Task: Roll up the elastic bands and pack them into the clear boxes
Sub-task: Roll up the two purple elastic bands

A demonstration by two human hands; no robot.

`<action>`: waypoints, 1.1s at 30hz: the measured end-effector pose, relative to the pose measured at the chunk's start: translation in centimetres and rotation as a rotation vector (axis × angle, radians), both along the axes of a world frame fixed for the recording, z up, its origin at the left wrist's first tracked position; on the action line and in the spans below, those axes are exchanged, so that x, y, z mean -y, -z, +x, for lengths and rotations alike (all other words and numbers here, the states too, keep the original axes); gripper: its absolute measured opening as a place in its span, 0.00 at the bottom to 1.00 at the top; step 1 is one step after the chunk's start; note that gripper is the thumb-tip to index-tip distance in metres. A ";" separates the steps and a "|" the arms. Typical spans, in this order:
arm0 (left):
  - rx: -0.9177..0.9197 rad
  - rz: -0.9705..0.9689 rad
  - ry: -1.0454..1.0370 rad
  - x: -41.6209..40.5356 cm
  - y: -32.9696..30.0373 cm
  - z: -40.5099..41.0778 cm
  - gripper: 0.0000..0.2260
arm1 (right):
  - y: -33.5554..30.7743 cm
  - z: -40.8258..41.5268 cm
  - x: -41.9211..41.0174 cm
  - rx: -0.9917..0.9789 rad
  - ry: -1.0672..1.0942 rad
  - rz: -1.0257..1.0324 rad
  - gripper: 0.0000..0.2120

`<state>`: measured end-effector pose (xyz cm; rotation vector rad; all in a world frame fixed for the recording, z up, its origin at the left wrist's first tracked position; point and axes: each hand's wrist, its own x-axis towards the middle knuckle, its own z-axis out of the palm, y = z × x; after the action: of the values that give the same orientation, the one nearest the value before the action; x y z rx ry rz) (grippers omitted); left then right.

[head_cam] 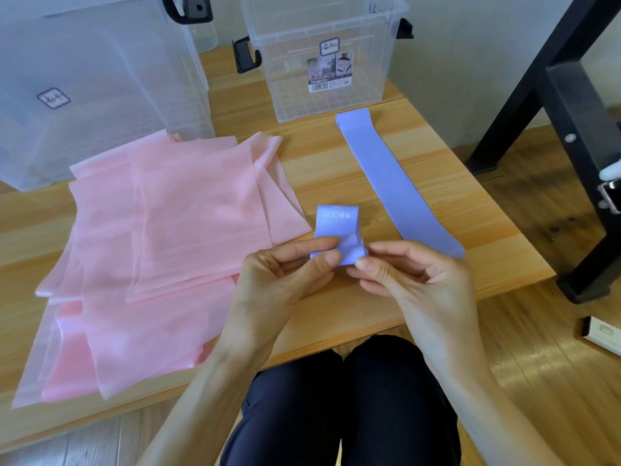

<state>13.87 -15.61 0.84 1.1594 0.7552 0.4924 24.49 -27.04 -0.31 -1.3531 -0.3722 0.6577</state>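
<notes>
A short lilac elastic band [337, 230], partly folded over itself, is held just above the wooden table [336, 169]. My left hand [285, 274] pinches its near left edge and my right hand [413, 280] pinches its near right edge. A second lilac band [396, 183] lies flat and stretched out to the right. A pile of wide pink bands [168, 237] is spread over the table's left half. A small clear box [322, 55] stands open at the back middle. A larger clear box [94, 82] stands at the back left.
A black metal frame [568, 136] stands to the right of the table on the wood floor. A white and brown flat object [601, 334] lies on the floor at the right edge. My dark-trousered knees [346, 398] are at the table's near edge.
</notes>
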 end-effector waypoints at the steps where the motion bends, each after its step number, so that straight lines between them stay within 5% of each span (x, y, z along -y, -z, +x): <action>1: 0.001 0.000 -0.009 0.0 0.1 0.0 0.09 | 0.1 -0.1 0.1 0.027 0.011 -0.010 0.08; 10: -0.055 0.067 -0.017 0.6 0.9 0.1 0.08 | 0.7 -0.6 0.0 0.213 0.033 -0.093 0.08; 17: -0.039 0.083 0.060 -0.2 -0.2 -0.1 0.08 | 0.0 0.5 -0.1 0.053 -0.039 -0.041 0.17; 23: -0.063 0.088 0.081 -0.2 0.3 -0.1 0.11 | 0.3 0.4 0.1 0.229 -0.095 -0.078 0.13; 33: -0.115 0.117 0.223 -0.5 0.2 -0.7 0.13 | 0.1 1.5 -0.9 0.034 -0.040 -0.088 0.08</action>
<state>13.21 -15.15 0.65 1.3727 0.6917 0.2879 25.95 -26.11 -0.41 -1.4452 -0.4024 0.6914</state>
